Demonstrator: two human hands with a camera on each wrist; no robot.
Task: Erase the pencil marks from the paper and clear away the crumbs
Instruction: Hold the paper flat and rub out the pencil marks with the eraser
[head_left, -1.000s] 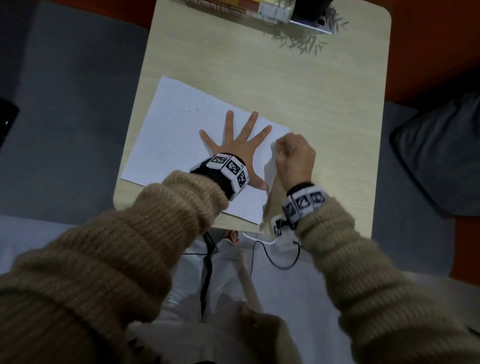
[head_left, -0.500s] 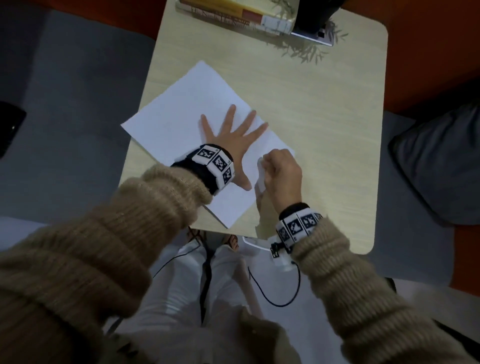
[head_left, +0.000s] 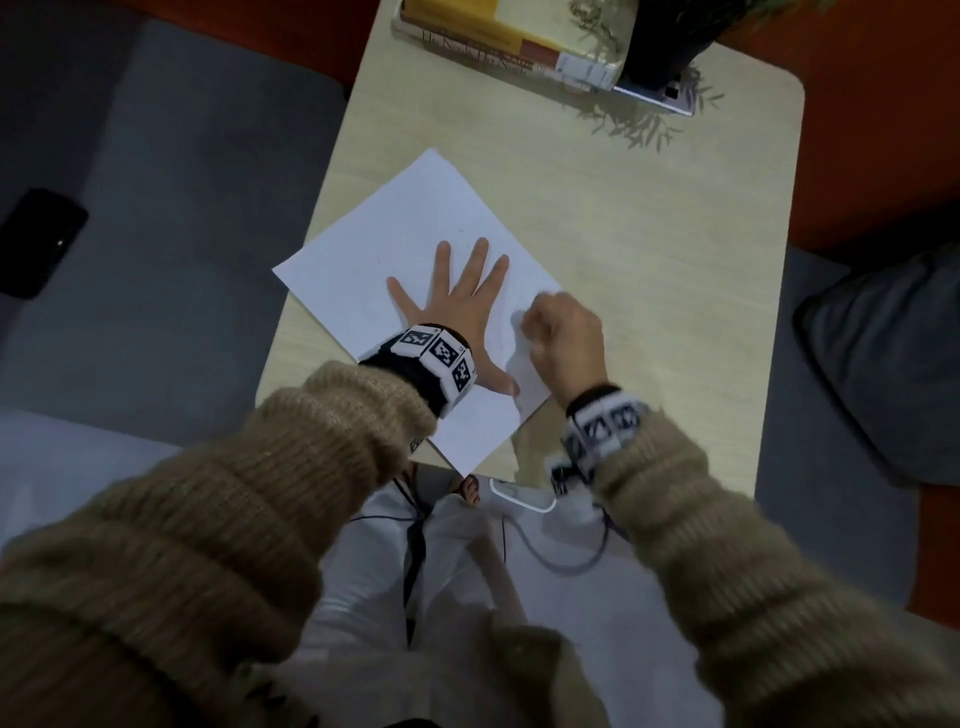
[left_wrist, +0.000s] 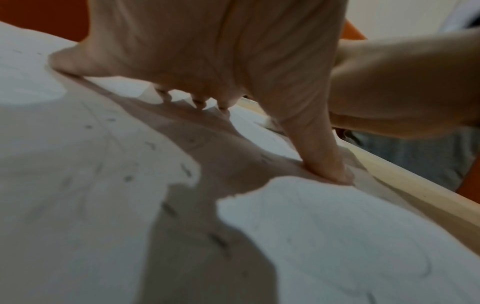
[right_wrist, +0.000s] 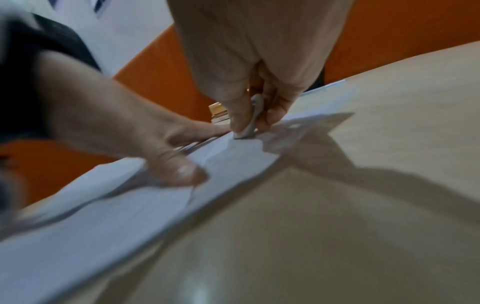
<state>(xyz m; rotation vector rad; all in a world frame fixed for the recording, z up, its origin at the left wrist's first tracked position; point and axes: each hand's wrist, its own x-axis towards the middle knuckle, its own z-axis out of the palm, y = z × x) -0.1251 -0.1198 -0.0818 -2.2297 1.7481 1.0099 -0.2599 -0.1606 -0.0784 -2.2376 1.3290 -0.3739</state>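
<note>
A white sheet of paper (head_left: 415, 244) lies turned like a diamond on the light wooden table (head_left: 649, 249), its near corner over the table's front edge. My left hand (head_left: 462, 306) lies flat on it with fingers spread, pressing it down. In the left wrist view the paper (left_wrist: 78, 185) shows faint pencil lines and small dark crumbs (left_wrist: 185, 169). My right hand (head_left: 563, 338) is curled at the sheet's right edge, pinching a small grey-white eraser (right_wrist: 248, 128) whose tip touches the paper (right_wrist: 155, 205).
Books (head_left: 498, 41) and a dark plant pot (head_left: 670, 36) stand at the table's far edge. A grey cushion (head_left: 893, 353) lies to the right and a black phone (head_left: 39, 239) on the grey seat to the left. Cables hang below the table's front edge.
The paper has turned clockwise under my left hand, from nearly level to a diamond with one corner over the front edge. My right hand has stayed at the sheet's right edge.
</note>
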